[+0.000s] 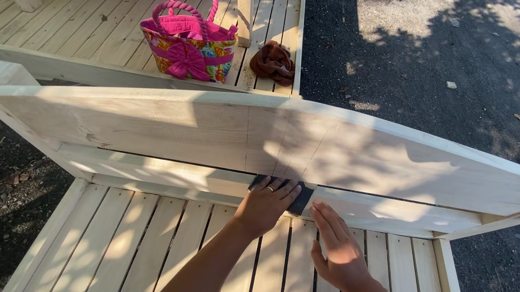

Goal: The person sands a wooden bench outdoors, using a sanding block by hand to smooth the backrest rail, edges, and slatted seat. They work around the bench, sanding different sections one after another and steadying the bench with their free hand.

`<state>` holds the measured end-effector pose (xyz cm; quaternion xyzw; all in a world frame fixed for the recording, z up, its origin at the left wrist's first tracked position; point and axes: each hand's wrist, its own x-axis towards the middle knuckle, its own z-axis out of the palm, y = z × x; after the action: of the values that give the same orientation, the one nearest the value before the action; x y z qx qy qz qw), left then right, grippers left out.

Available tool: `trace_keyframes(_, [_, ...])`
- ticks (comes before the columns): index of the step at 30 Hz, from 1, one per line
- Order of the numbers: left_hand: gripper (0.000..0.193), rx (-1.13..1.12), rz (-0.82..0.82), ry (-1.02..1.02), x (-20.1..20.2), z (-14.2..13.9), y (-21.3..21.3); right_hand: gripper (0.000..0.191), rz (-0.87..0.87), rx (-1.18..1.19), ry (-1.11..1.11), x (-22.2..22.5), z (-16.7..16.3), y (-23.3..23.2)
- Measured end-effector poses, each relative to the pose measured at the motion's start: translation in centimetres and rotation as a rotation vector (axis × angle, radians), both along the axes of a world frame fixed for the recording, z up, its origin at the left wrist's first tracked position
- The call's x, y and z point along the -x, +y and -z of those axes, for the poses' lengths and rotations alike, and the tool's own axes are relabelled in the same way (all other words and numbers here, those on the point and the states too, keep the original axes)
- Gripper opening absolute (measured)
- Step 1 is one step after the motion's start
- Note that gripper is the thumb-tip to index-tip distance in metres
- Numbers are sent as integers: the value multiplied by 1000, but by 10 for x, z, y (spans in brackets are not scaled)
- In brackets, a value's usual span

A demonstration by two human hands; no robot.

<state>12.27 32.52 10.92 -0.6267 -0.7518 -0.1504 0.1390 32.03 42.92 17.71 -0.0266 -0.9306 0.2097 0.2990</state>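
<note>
I look down at an unpainted wooden bench with a slatted seat [153, 243] and a wide backrest board [219, 128]. My left hand [265, 204] reaches in from the lower left and presses a dark sanding pad [301, 200] against the lower back rail [371, 208], where the rail meets the seat. The fingers cover most of the pad, and one of them wears a ring. Just to its right, my right hand [337, 254] lies flat and empty on the slats, fingertips near the pad's edge.
Behind the backrest is a second slatted wooden surface [83, 22]. On it stand a pink handbag [189, 40] with a floral print and a bow, and a crumpled brown cloth [272, 62]. Dark gravel ground [444, 46] lies to the right and left.
</note>
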Motion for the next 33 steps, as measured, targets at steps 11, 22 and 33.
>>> trace_keyframes(11, [22, -422, 236, -139, -25, -27, -24, 71, -35, -165, -235, 61, 24, 34])
trace_keyframes(22, [52, -187, -210, -230, 6, -25, -43, 67, 344, -268, -290, 30, 45, 37])
trace_keyframes(33, [60, 156, -394, -392, 3, -30, -19, 72, 303, -223, -229, 41, 32, 11])
